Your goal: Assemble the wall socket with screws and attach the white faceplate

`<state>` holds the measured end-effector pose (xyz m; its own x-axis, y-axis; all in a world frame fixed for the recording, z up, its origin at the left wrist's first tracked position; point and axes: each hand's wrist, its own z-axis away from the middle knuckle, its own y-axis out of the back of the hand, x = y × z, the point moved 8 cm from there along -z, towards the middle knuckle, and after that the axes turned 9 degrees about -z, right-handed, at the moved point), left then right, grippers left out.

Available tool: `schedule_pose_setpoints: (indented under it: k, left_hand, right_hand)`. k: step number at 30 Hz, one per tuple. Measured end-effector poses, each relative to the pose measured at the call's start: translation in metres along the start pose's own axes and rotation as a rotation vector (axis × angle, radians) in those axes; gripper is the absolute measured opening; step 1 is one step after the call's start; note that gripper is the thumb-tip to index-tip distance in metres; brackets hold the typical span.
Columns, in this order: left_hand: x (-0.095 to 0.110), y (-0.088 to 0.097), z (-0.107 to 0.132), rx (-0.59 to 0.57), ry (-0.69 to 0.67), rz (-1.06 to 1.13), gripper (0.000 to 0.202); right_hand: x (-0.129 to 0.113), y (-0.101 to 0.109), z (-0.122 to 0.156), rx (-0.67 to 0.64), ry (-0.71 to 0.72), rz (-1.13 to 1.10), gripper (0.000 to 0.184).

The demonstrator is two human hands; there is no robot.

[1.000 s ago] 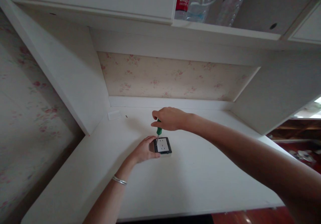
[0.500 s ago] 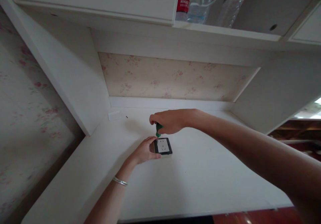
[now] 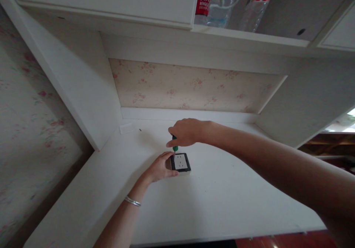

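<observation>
A wall socket (image 3: pixel 181 162) with a white face and dark frame lies face up on the white desk, on a pale box-like base. My left hand (image 3: pixel 161 168) grips its left side, thumb at the near edge and fingers at the far edge. Above it, my right hand (image 3: pixel 185 132) is wrapped round the green handle of a screwdriver (image 3: pixel 175 148). The screwdriver stands nearly upright, its shaft pointing down at the left part of the dark frame. Its very tip is too small to make out.
On the desk (image 3: pixel 235 188), a small dark piece (image 3: pixel 140 130) lies near a flat whitish piece (image 3: pixel 126 128) at the back left. Overhead, a shelf (image 3: pixel 249 37) holds several plastic bottles (image 3: pixel 203 0). Side panels (image 3: pixel 69 74) border the desk.
My right hand has turned on the screwdriver handle, its fingers and thumb shifting round it. My left hand and the socket have stayed in place.
</observation>
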<state>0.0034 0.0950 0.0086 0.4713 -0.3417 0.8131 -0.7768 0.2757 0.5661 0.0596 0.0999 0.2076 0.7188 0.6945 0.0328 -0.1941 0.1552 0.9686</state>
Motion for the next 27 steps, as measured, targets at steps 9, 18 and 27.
schedule_pose_setpoints:
  k: [9,18,27]
  left_hand:
    - [0.006,0.002,0.001,0.009,-0.03,-0.031,0.08]
    - [0.01,0.003,0.001,0.014,-0.038,-0.029,0.077]
    - [0.001,0.001,0.001,0.015,-0.005,-0.055,0.084]
  right_hand:
    - [0.006,0.0,-0.001,0.037,-0.006,-0.028,0.054]
    - [0.001,0.002,0.004,0.009,-0.02,0.008,0.058]
    - [-0.003,-0.002,0.002,0.046,0.069,-0.002,0.052]
